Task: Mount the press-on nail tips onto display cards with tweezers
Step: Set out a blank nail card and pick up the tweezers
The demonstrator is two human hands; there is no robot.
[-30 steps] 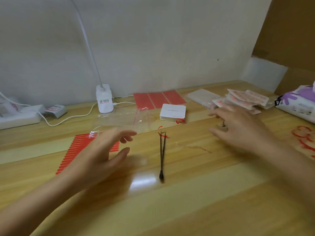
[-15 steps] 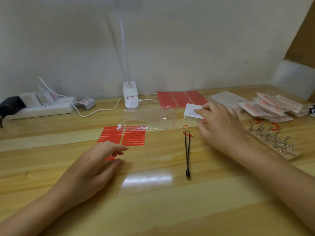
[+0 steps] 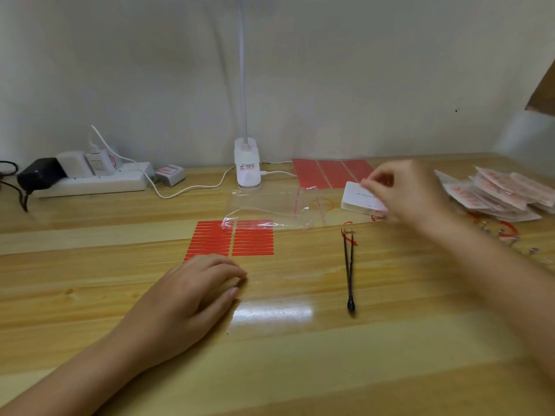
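Observation:
Black tweezers (image 3: 349, 271) lie on the wooden table (image 3: 300, 355), tips pointing away from me. My right hand (image 3: 411, 196) pinches the top white card of a small stack of display cards (image 3: 359, 199) at the back right and lifts its edge. Resting on the table, my left hand (image 3: 186, 298) has loosely curled fingers and holds nothing; it sits just in front of a sheet of red adhesive strips (image 3: 234, 240). Packets of pink nail tips (image 3: 504, 193) are piled at the far right. Small metal nail stands (image 3: 510, 238) show behind my right forearm, blurred.
A clear zip bag (image 3: 276, 208) lies over the far edge of the red strips. A white lamp base (image 3: 247, 166) stands at the wall, a red sheet (image 3: 330, 172) to its right. A power strip (image 3: 90, 181) with plugs and a cable sits at the back left.
My right hand moved from the nail stands to the card stack and now lifts the top card. My left hand settled onto the table near the red strips. The view shifted left.

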